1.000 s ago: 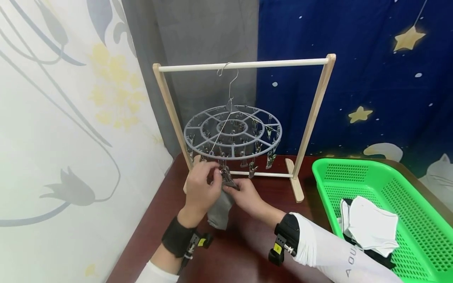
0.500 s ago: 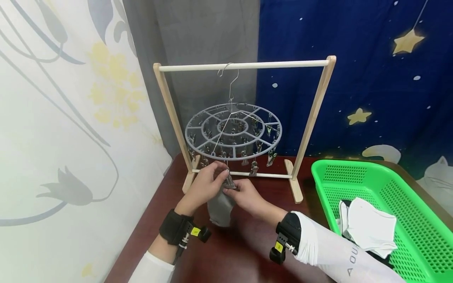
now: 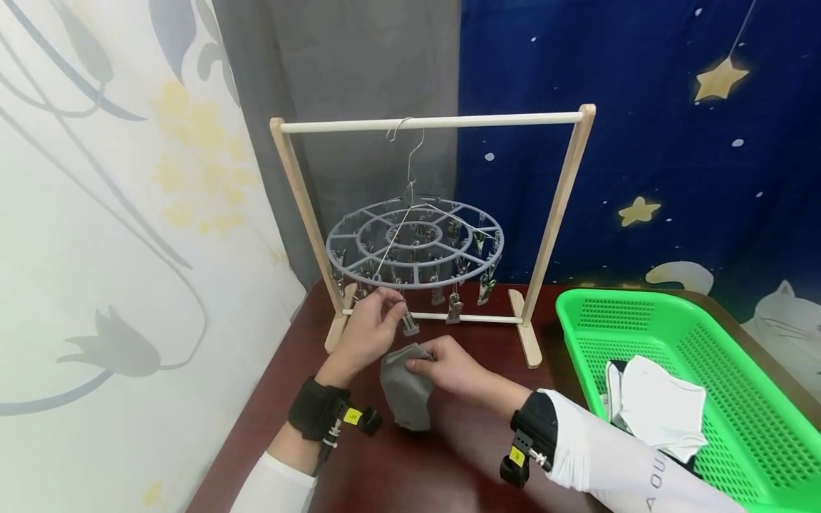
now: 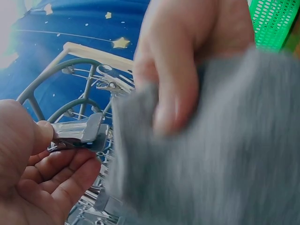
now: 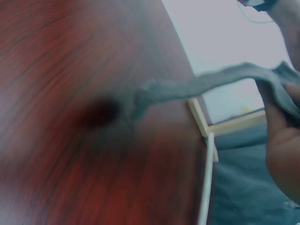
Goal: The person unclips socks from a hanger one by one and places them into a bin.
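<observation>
My left hand [image 3: 368, 328] pinches the upper end of a metal clip [image 3: 409, 325] at the front of the round grey hanger [image 3: 415, 276]. In the left wrist view, thumb and fingertips are at the clip's handle end, and its jaws stand slightly apart. My right hand [image 3: 452, 367] grips a grey sock [image 3: 408, 394] by its top edge, thumb on the near face. The sock dangles over the table, below the clip and apart from it. The right wrist view shows the sock [image 5: 201, 86] edge-on, a thin strip beside the fingers.
The hanger hangs by its hook from a wooden rack's white rail [image 3: 487, 121], with several other clips [image 3: 455, 308] below it. At right stands a green basket [image 3: 744, 356] with white cloth [image 3: 663, 406] and dark cloth inside. A patterned white wall covering [image 3: 141, 249] borders the left.
The sock's top edge was right at the clip; it has since come down and away with my right hand. My left hand still holds the clip.
</observation>
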